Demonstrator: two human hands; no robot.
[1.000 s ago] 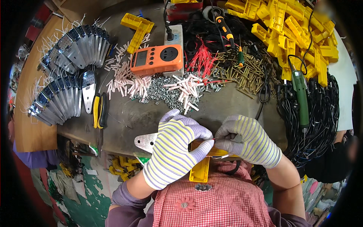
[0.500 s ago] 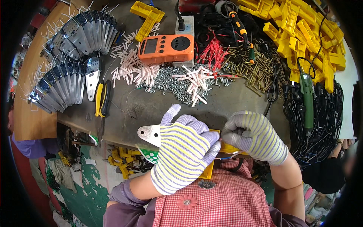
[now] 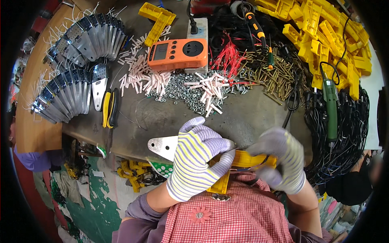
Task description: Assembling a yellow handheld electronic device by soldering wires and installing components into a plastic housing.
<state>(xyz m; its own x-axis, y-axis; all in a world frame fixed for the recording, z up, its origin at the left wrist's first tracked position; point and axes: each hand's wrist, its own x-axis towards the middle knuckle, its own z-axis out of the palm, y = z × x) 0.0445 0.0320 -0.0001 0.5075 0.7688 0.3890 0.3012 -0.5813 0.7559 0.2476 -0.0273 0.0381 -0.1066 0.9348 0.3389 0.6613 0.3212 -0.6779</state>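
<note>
The left hand (image 3: 200, 162) clamps a yellow plastic housing (image 3: 245, 159) at the bench's near edge, against the checked apron (image 3: 227, 218). The right hand (image 3: 283, 160), blurred, is beside the housing's right end, thumb and fingers apart. Assembly seems partway: a tapered metal plate (image 3: 162, 146) juts out left and a dark lead (image 3: 265, 160) shows rightward. The left hand hides the middle, so what remains inside cannot be told.

Striped-gloved hands (image 3: 196, 162) are at a yellow plastic part (image 3: 245, 159), an orange meter (image 3: 177, 55) lying beyond.
</note>
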